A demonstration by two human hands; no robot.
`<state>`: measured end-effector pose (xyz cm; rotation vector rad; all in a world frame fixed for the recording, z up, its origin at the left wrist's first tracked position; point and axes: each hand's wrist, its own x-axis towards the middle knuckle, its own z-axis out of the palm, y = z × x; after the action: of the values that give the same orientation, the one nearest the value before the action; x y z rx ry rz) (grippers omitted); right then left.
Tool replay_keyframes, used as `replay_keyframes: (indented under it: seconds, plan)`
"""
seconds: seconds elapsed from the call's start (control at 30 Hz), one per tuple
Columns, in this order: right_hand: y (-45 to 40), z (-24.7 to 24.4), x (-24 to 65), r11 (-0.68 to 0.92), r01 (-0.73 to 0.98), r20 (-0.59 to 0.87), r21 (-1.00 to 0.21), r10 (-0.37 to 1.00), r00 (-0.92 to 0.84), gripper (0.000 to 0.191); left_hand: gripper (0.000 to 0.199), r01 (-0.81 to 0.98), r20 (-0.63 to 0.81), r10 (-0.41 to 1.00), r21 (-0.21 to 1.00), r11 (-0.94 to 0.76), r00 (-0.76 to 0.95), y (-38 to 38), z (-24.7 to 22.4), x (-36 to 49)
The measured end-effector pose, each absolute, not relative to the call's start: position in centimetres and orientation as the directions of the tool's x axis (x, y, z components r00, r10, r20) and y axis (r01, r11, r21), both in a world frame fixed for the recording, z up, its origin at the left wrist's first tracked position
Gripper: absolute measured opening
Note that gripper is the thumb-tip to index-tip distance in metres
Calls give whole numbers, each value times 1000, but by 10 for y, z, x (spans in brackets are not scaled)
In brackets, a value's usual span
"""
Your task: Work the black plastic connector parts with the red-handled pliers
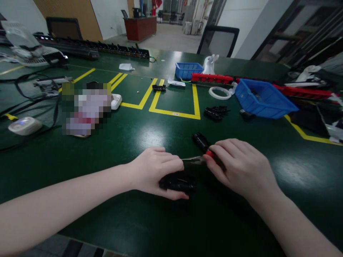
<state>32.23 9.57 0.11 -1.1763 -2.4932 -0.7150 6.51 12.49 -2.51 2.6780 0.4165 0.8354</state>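
My left hand (160, 173) is closed round a glossy black rounded part (178, 184), its thumb below and fingers above. My right hand (239, 166) is closed, thumb and forefinger pinching a small red piece (210, 153). A thin, shiny greyish strip (194, 160) spans the gap between the two hands; whether it is metal or clear plastic is blurred. Just beyond the right fingertips, a black ridged cylindrical part (200, 141) slants on the green table. Its near end goes behind the right fingers, so I cannot tell if it joins the red piece.
Several black parts (216, 112) lie ahead, near a blue bin (264, 100) and a white tape roll (220, 93). A smaller blue bin (189, 70) stands farther back beside long red rails (213, 78). Cables (56, 107) and a white mouse-like device (25, 126) are at left.
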Motion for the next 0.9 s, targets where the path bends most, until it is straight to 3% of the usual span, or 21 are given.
replay_keyframes:
  seconds: [0.17, 0.5, 0.63, 0.73, 0.8, 0.9]
  plan:
    - [86, -8, 299, 588, 764, 399, 266, 655, -642, 37, 36, 206, 611, 337, 277, -939, 717, 125, -22, 60]
    - [90, -18, 300, 612, 776, 343, 150, 704, -622, 33, 40, 338, 520, 437, 279, -899, 734, 131, -19, 53]
    - [90, -8, 303, 644, 764, 440, 18, 681, -585, 20, 40, 367, 436, 455, 274, -889, 776, 133, -17, 54]
    - [87, 6, 300, 703, 692, 514, -165, 660, -548, 14, 40, 387, 388, 468, 271, -881, 794, 132, -18, 56]
    - [85, 14, 294, 739, 621, 453, -264, 663, -597, 16, 40, 404, 346, 478, 266, -875, 807, 131, -19, 58]
    - [87, 22, 283, 754, 593, 272, -284, 656, -704, 16, 42, 426, 271, 494, 272, -863, 826, 129, -19, 59]
